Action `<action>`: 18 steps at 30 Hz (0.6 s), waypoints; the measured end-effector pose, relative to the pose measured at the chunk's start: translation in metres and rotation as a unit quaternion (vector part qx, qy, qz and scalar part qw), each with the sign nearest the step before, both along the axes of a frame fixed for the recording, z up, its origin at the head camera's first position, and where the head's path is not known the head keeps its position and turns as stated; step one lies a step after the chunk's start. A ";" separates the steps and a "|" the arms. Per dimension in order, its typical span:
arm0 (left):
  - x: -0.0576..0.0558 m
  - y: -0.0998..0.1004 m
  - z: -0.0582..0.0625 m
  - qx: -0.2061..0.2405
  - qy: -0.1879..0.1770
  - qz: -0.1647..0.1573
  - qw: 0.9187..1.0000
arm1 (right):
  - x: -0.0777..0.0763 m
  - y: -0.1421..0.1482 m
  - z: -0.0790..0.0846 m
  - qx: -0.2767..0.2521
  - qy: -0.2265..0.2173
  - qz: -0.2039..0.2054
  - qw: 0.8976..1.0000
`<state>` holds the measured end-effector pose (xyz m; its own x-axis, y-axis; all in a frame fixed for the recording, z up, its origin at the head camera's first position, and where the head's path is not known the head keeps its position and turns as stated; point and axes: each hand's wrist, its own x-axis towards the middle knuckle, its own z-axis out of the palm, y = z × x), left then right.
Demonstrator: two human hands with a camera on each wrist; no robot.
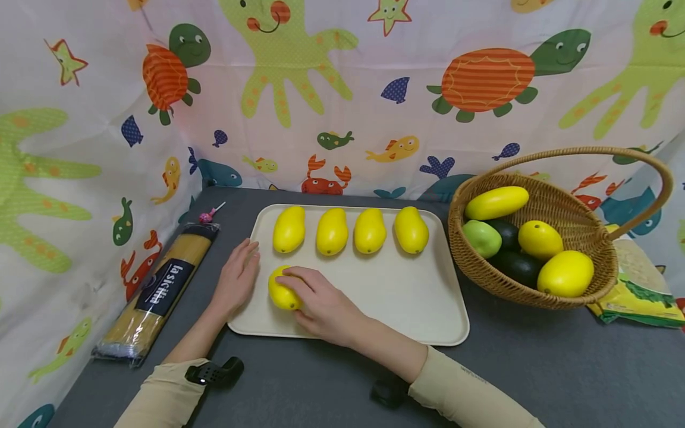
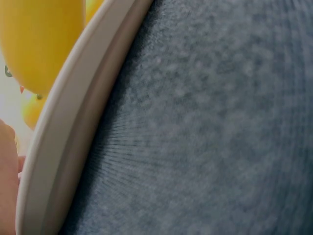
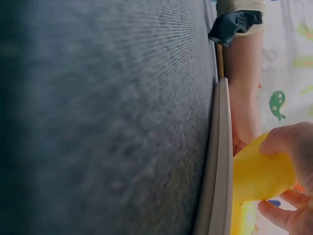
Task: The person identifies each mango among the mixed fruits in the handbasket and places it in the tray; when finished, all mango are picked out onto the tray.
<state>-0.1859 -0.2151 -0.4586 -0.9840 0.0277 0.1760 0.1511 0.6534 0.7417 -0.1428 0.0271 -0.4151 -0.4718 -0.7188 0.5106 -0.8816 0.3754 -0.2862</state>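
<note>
While pasta [image 1: 160,292] lies left of the tray [image 1: 398,288], a basket [image 1: 580,232] sits right

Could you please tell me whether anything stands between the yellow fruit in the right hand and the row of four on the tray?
Nothing visible does: in the head view, a bare strip of tray separates the held yellow fruit from the row's leftmost fruit. The left hand is at the tray's left edge.

Clock off tray [image 1: 417,297] mid: bare tray @ 3–4, rm for a hand. Four yellow fruits [image 1: 332,232] wall off 10–2, slim gaps. Basket [image 1: 483,277] blocks past rim @ 3. L hand [image 1: 238,276] on rim @ 9, pasta pack [image 1: 165,286] beyond; R hand [image 1: 326,309], forearm bar 5–8, w/ fifth fruit [image 1: 280,293].
</note>
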 end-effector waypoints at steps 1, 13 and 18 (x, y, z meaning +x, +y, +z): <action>0.000 0.000 0.000 0.002 0.003 -0.001 1.000 | 0.000 -0.003 0.000 0.011 0.015 0.005 1.000; 0.000 -0.001 -0.001 0.001 0.008 -0.001 1.000 | 0.002 -0.012 0.001 0.101 -0.008 0.033 0.994; 0.000 -0.001 -0.001 0.001 0.004 0.001 1.000 | 0.003 -0.010 -0.002 0.105 -0.013 0.041 0.994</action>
